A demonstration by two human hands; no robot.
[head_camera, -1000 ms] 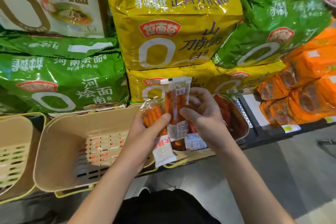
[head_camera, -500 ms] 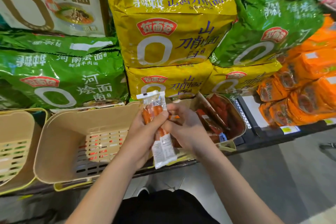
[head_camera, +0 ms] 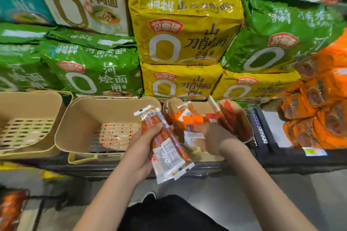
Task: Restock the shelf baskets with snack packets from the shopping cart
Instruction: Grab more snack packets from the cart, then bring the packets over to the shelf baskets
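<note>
Sausage packets (head_camera: 165, 142) were gripped by the left hand (head_camera: 142, 148); the right hand (head_camera: 212, 137), blurred at 3 o'clock, pinched a packet (head_camera: 191, 137) over the right basket (head_camera: 246, 118). A loose grip risked drops.

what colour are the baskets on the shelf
Beige baskets, the middle one with a yellow handle; seen in the head view.

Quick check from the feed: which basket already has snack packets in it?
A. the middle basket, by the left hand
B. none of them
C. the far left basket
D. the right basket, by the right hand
D: the right basket holds orange and red snack packets, with the right hand at them; the middle basket shows only its slotted bottom.
</note>
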